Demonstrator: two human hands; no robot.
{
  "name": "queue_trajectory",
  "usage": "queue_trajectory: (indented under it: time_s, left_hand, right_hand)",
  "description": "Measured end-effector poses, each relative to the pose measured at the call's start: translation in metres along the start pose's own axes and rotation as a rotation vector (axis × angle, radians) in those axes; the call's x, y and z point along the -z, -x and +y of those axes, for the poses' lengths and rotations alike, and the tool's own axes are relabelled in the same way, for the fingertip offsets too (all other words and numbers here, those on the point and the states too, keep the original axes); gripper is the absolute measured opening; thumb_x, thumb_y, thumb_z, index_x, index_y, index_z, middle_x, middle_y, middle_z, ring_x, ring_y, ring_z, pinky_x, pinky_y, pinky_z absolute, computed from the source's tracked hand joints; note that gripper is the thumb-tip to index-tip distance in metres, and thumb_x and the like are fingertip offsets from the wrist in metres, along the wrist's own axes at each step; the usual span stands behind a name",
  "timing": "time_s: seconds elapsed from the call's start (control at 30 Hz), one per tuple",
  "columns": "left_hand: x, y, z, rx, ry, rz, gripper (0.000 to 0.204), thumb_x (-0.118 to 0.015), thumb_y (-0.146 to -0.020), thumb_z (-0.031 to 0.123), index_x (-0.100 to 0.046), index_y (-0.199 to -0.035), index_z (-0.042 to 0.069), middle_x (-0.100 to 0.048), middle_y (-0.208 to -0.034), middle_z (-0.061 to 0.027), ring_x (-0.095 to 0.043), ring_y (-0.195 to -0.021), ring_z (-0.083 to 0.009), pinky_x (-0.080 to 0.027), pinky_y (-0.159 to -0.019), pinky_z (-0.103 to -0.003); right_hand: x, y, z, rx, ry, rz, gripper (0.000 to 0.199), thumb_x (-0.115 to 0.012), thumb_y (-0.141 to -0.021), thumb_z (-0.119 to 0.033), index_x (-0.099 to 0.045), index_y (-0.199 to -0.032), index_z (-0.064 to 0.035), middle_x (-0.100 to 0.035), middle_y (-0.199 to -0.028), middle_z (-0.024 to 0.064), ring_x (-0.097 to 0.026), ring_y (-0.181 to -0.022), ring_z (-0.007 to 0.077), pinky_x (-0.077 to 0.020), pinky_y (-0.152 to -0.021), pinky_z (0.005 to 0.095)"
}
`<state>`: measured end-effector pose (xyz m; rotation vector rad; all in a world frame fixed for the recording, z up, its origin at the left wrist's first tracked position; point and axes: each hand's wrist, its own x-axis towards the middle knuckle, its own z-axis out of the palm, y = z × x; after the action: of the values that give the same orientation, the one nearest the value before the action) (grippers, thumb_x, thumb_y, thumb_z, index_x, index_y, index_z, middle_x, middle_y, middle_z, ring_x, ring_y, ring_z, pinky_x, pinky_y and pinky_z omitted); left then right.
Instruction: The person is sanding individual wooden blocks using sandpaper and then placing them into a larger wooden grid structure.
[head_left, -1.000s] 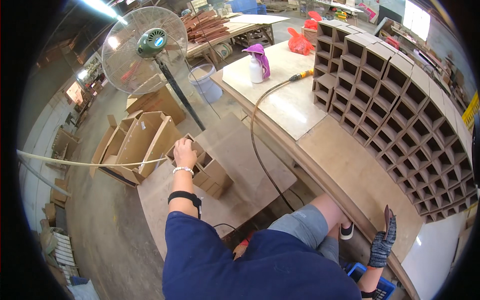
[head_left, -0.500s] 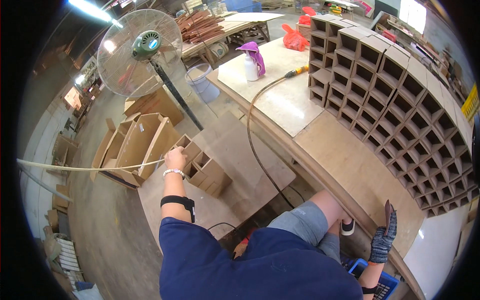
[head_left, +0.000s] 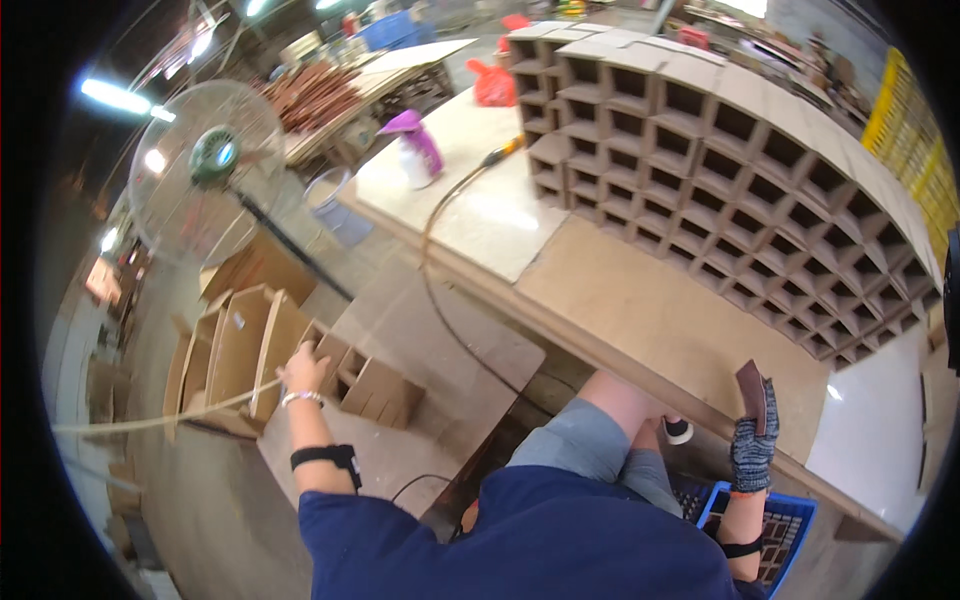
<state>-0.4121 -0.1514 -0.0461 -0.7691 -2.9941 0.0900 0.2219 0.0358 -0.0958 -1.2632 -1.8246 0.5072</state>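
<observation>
My bare left hand (head_left: 305,370), with a beaded bracelet at the wrist, reaches to the small open brown wooden boxes (head_left: 385,395) on the low board at the left. Its fingers are curled over the edge of the nearest box; blur hides the exact grip. My right hand (head_left: 753,455), in a dark knitted glove, is closed on a thin reddish-brown sheet (head_left: 751,388) that looks like sandpaper. It is over the near edge of the workbench (head_left: 660,310). Along the bench's far side stands a tall stack of open-ended wooden boxes (head_left: 720,150).
A hose (head_left: 440,300) with an orange-tipped fitting crosses the bench edge. A spray bottle (head_left: 415,165) with a purple cloth and a red bag (head_left: 492,85) stand beyond. To the left are a pedestal fan (head_left: 212,160) and larger cartons (head_left: 235,345). A blue crate (head_left: 790,525) sits beneath my right arm.
The whole view has swung right, so the scene sits further left. My left hand stays at the small boxes, its fingers shifted slightly. The right still holds the reddish-brown sheet upright.
</observation>
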Motion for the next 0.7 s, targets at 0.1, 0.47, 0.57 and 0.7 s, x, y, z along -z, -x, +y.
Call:
queue_trajectory:
  time_s: [0.1,0.47,0.57,0.7]
  left_hand:
    - [0.052,0.012,0.045,0.068,-0.128,0.064,0.063,-0.066,-0.071,0.036,-0.040,-0.124,0.016,-0.053,-0.115,-0.0154,-0.050,-0.109,-0.0319,-0.032,-0.092,-0.054]
    - [0.089,-0.014,0.279,-0.753,1.067,-0.176,0.051,-0.064,-0.078,0.027,-0.048,-0.118,0.000,-0.056,-0.111,-0.0147,-0.055,-0.099,-0.0212,-0.044,-0.081,-0.032]
    - [0.078,-0.003,0.350,-0.709,1.376,-0.346,0.051,-0.061,-0.081,0.031,-0.047,-0.118,0.000,-0.056,-0.111,-0.0127,-0.054,-0.099,-0.0199,-0.042,-0.084,-0.031]
    - [0.051,-0.027,0.423,-0.363,1.768,-0.591,0.050,-0.055,-0.084,0.036,-0.046,-0.119,0.002,-0.055,-0.114,-0.0115,-0.053,-0.102,-0.0193,-0.039,-0.088,-0.032]
  right_hand:
    - [-0.004,-0.002,-0.001,-0.132,-0.204,0.260,0.041,-0.054,-0.081,-0.013,-0.044,-0.119,0.0001,-0.050,-0.119,0.0129,-0.045,-0.113,0.0236,-0.0335,-0.097,0.0307]
    - [-0.009,-0.026,0.003,-0.813,-1.577,0.211,0.048,-0.062,-0.072,-0.021,-0.045,-0.111,-0.0005,-0.054,-0.106,0.0155,-0.054,-0.096,0.0335,-0.0463,-0.082,0.0471]
    - [-0.006,-0.027,0.002,-0.744,-1.625,0.170,0.051,-0.063,-0.072,-0.023,-0.043,-0.114,-0.0014,-0.053,-0.109,0.0167,-0.053,-0.099,0.0347,-0.0451,-0.084,0.0489]
    - [-0.008,-0.025,0.007,-0.719,-1.660,0.164,0.052,-0.064,-0.072,-0.021,-0.042,-0.116,-0.0053,-0.052,-0.111,0.0145,-0.051,-0.103,0.0326,-0.0417,-0.089,0.0487]
